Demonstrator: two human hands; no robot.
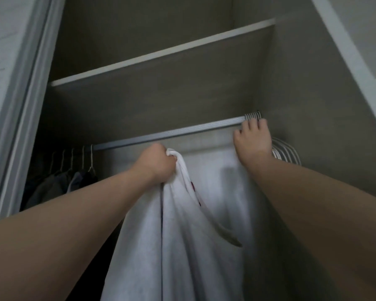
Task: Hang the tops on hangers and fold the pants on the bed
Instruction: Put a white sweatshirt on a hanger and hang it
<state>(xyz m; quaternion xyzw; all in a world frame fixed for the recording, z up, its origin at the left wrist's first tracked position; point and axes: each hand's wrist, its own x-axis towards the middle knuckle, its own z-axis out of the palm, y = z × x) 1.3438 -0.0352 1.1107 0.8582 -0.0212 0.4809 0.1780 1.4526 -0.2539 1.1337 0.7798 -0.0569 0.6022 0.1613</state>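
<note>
- View looks up into an open wardrobe, with a shelf above a metal clothes rod.
- The left hand is closed in a fist around the bunched upper edge of a white top, holding it up just below the rod's middle.
- The top hangs down from that fist, between the two forearms; small red marks show on its fabric.
- The right hand reaches to the rod's right end, fingers spread and fairly straight, fingertips touching a bunch of empty white hangers.
- The right hand is apart from the top.
- Dark clothes hang on the rod's left end.
</note>
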